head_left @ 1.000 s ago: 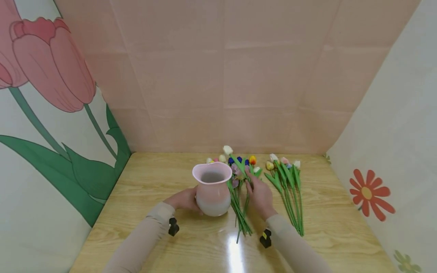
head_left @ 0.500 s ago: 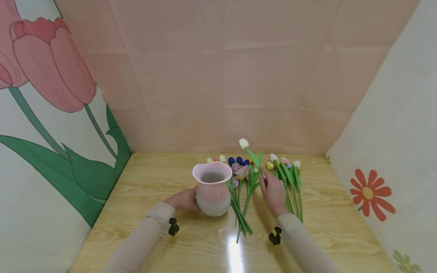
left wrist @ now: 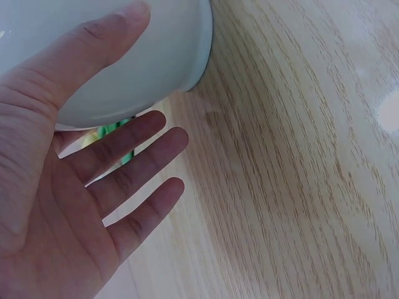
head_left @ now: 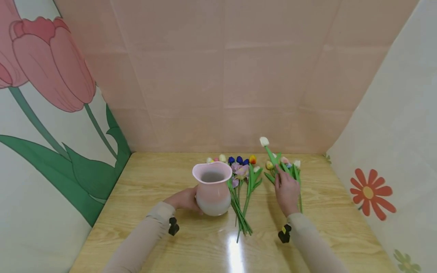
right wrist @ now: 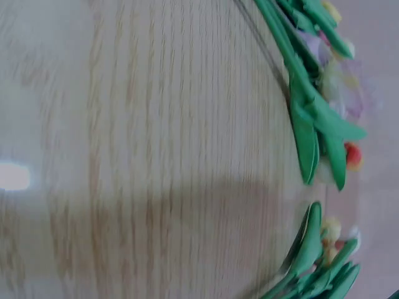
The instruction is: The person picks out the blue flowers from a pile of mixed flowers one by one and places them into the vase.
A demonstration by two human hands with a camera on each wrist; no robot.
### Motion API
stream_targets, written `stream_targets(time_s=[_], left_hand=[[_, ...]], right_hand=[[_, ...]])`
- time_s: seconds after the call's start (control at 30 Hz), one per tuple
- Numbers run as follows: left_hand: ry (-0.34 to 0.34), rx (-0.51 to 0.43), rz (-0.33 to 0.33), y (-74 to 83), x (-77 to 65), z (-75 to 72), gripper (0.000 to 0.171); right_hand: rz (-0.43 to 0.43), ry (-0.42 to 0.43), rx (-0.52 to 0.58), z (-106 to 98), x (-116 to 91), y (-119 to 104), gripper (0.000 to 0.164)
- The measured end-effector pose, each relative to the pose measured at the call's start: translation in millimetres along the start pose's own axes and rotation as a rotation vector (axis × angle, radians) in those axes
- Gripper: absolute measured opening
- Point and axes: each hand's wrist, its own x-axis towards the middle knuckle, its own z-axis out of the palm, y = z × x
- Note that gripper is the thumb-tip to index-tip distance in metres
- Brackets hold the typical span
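A pink-and-white vase (head_left: 213, 201) with a flared rim stands upright on the table. My left hand (head_left: 186, 199) rests against its left side. In the left wrist view the thumb lies along the pale vase wall (left wrist: 156, 56), three fingers (left wrist: 149, 152) reach out nearly straight, and the index finger is mostly hidden. My right hand (head_left: 287, 191) pinches a white tulip (head_left: 264, 141) by its leafy green stem, bloom up and leaning left, over the right bunch of tulips (head_left: 297, 164). The right wrist view does not show this hand.
Right of the vase lies a bunch of artificial flowers (head_left: 242, 170) with purple, blue and orange blooms, stems (head_left: 240, 220) toward me. A few pale blooms (head_left: 222, 158) show behind the vase. The wooden table (head_left: 160, 170) meets a pink backdrop (head_left: 191, 113) at the back.
My right hand has carried the white tulip rightward, from over the middle flowers to over the right bunch. The bloom now stands a little higher. My left hand and the vase have stayed in place.
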Motion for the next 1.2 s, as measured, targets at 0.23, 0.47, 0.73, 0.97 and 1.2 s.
stream_targets(time_s=[0.23, 0.47, 0.73, 0.97, 1.2], left_hand=[[0.004, -0.012, 0.003, 1.7, -1.6, 0.1, 0.098], [0.002, -0.018, 0.004, 2.7, -2.2, -0.3, 0.096], [-0.003, -0.013, 0.009, 1.6, -1.8, -0.1, 0.099], [-0.013, -0.017, 0.002, 0.4, -1.5, -0.7, 0.101], [-0.011, -0.022, -0.019, 0.6, -1.2, -1.2, 0.103]], right_hand=[[0.054, -0.002, -0.036, -3.0, 0.0, 16.8, 0.038], [0.118, -0.018, -0.052, -4.1, -5.1, 33.5, 0.039], [0.217, -0.100, -0.110, -7.0, -19.9, 49.1, 0.038], [0.325, -0.184, -0.160, -9.3, -26.3, 58.1, 0.038], [0.351, -0.257, -0.200, -11.7, -32.0, 60.3, 0.040]])
